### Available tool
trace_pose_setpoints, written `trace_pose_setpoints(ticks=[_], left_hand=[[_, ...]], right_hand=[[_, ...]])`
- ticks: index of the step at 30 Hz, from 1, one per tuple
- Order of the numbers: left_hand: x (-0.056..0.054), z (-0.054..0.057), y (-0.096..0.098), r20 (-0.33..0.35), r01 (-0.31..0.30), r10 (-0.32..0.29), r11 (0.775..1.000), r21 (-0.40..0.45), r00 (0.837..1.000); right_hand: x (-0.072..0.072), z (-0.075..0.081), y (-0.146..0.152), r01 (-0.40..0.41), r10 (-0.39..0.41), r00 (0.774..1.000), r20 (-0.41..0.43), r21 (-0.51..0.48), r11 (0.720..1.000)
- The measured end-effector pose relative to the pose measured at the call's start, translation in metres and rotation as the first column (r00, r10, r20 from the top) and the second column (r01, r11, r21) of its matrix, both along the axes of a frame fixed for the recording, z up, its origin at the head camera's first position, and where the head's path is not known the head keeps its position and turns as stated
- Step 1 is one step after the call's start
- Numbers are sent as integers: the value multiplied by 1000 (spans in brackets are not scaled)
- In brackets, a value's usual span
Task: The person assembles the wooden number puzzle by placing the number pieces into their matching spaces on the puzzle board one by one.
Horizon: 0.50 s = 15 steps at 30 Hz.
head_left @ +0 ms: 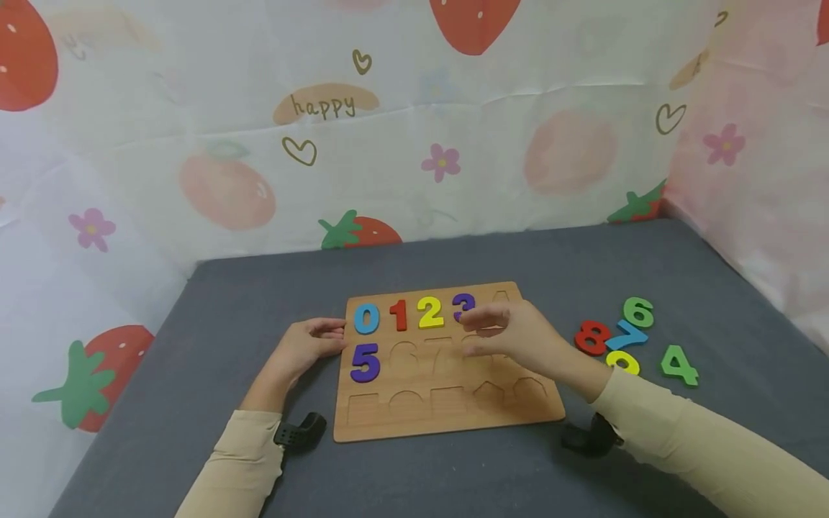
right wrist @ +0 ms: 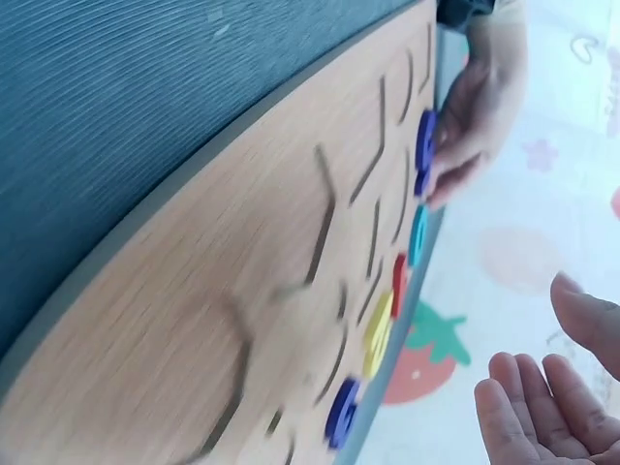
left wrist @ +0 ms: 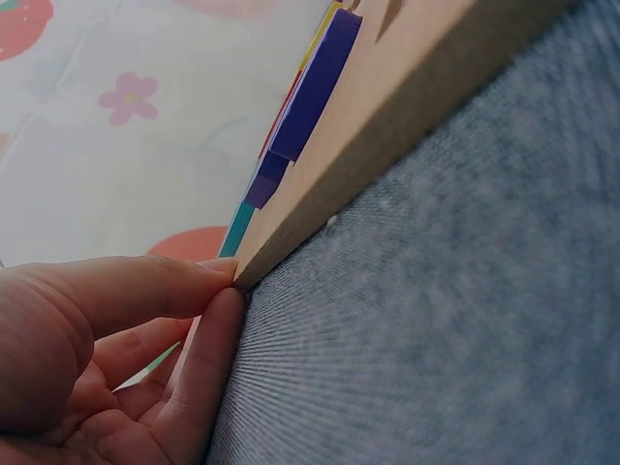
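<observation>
A wooden number board [head_left: 453, 381] lies on the grey cloth. At its left edge my left hand [head_left: 304, 349] pinches the rim between thumb and fingers, seen closely in the left wrist view. Blue 0 [head_left: 358, 319], red 1 [head_left: 400, 316], yellow 2 [head_left: 429, 322] and purple 3 [head_left: 463, 298] sit along the top row, with purple 5 [head_left: 372, 372] below the 0. Over the board's right part hovers my right hand [head_left: 514, 331], holding nothing, its fingers loosely extended and partly covering the 3. In the right wrist view its thumb and fingers are apart.
Right of the board lie loose numbers: red 8 [head_left: 591, 337], green 6 [head_left: 630, 311], blue 7 [head_left: 627, 337], green 4 [head_left: 677, 369] and a yellow one [head_left: 617, 355] partly hidden by the right arm. A strawberry-print curtain [head_left: 388, 173] stands behind the table.
</observation>
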<state>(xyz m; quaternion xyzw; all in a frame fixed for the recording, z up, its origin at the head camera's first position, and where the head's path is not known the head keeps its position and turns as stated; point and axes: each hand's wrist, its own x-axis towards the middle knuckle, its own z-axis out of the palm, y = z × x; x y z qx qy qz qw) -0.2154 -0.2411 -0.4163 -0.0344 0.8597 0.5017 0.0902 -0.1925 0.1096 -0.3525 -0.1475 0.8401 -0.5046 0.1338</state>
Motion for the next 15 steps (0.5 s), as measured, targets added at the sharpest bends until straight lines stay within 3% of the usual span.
trace_pose_setpoints(ticks=[15], left_hand=[[-3,-4,-2,-8,-8,8,1000,0,1000]], right_hand=[[8,10,87,147,-146,989,-17,55,988]])
